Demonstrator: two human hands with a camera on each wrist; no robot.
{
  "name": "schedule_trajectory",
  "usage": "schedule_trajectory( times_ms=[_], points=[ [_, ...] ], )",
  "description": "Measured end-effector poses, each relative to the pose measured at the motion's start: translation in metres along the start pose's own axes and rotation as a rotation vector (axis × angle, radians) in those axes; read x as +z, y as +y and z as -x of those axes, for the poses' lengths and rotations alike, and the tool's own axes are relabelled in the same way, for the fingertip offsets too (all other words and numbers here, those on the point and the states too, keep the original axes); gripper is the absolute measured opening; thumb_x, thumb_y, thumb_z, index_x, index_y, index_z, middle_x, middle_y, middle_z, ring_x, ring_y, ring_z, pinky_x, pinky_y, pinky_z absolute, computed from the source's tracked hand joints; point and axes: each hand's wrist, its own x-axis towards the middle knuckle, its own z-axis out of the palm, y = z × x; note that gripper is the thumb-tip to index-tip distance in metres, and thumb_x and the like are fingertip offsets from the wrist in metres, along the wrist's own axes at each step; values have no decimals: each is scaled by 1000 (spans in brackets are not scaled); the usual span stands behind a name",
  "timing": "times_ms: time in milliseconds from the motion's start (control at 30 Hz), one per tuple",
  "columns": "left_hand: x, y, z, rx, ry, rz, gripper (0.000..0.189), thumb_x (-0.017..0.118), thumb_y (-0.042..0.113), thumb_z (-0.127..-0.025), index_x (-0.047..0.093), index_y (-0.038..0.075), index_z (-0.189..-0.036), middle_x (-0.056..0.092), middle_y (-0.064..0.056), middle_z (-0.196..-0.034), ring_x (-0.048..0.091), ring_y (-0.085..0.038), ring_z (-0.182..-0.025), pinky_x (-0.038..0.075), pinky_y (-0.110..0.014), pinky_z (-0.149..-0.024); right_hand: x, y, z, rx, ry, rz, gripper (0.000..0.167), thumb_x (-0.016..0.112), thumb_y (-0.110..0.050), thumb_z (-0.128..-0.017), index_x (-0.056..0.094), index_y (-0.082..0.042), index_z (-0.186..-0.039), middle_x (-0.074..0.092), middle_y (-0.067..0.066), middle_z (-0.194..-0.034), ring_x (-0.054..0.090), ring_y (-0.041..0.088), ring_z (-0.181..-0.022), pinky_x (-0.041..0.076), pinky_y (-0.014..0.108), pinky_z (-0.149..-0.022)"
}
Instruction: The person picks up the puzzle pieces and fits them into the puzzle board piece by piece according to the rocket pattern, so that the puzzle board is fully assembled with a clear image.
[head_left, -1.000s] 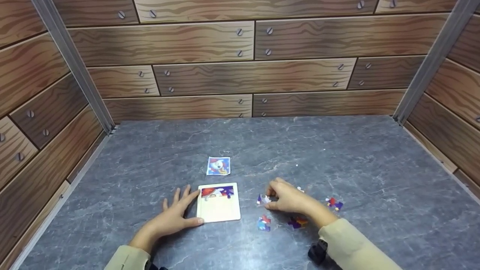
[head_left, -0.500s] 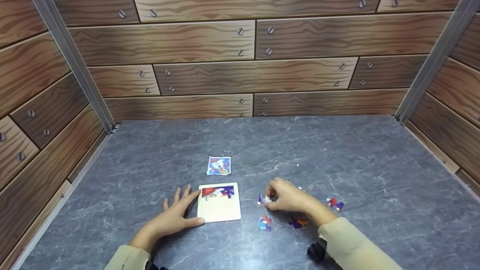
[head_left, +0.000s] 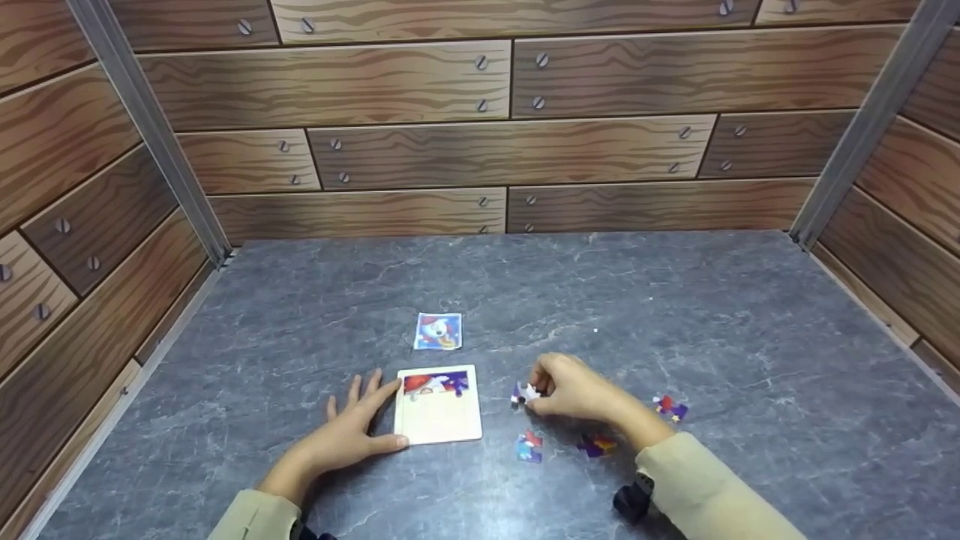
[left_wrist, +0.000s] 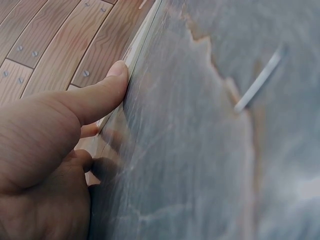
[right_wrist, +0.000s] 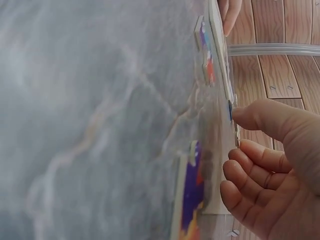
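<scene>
Partly filled tray (head_left: 439,421), puzzle pieces (head_left: 436,383) inside along far edge

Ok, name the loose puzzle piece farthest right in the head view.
The red-purple piece with a yellow star. The orange-purple piece, the blue-red piece and the white-purple piece in the right hand are farther left.

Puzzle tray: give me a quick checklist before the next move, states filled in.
1. Puzzle tray steadied: ok, left hand touches its left edge.
2. White-and-purple piece pinched: ok, by right hand.
3. That piece clear of the table: cannot tell.
4. Room in tray: ok, lower part bare.
5. Picture card uncovered: ok.
6. All pieces placed: not ok, red-and-blue piece lies outside.
</scene>
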Motion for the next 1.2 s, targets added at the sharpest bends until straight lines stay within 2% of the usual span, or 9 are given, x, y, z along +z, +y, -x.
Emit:
schedule_trajectory(
  times_ms=[467,1033,1200],
  points=[
    [0,1,0,3,-6,12,86,71,46,-77,30,18,-147,1,-17,-154,-19,-38,-136,-21,-61,-97,5,-11,-4,-41,43,-80,20,75,-15,-75,58,-7,-84,58,-1,-78,56,12,-69,49,24,-62],
    [0,2,1,0,-4,-4,86,71,47,-76,30,19,-147,2,-17,-154,-18,-38,-136,-20,-62,-98,14,-35,-18,-119,-35,-174,21,73,-14,-77,59,-6,-89,59,0,-82,59,15,-72,50,24,-64],
    [0,2,0,-10,-4,-9,87,71,48,-76,30,19,-147,2,-17,-154,-18,-38,-136,-19,-62,-98,19,-44,-24,-144,-46,-168,20,73,-15,-77,59,-6,-90,60,0,-82,58,13,-71,49,24,-64]
  ],
)
